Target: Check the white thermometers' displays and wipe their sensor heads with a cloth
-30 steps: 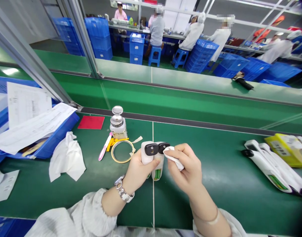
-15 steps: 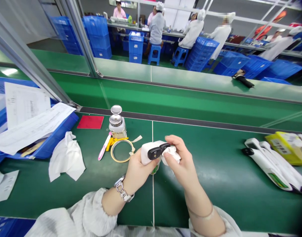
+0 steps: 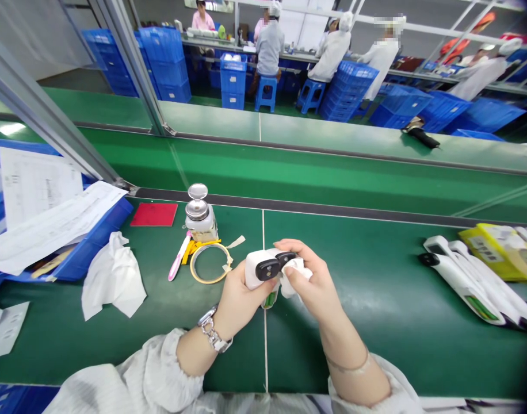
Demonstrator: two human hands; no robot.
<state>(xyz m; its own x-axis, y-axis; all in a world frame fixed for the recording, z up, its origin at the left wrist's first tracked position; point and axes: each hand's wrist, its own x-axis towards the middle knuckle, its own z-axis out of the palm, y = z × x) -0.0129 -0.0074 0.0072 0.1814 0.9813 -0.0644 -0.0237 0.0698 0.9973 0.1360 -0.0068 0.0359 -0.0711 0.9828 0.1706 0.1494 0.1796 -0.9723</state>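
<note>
Two hands wipe white handheld devices over the green table.

The left hand (image 3: 237, 296) clamps two white handheld devices (image 3: 263, 270) with black heads; the right hand (image 3: 313, 287) pinches a white wipe (image 3: 294, 275) against them. Behind lie a tape ring (image 3: 207, 263), a pump bottle (image 3: 198, 215) and a pink pen (image 3: 177, 264).

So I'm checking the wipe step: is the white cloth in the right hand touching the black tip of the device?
Touching. The head view shows the white cloth, pinched in the right hand, pressed against the device's black tip with no gap.
</note>
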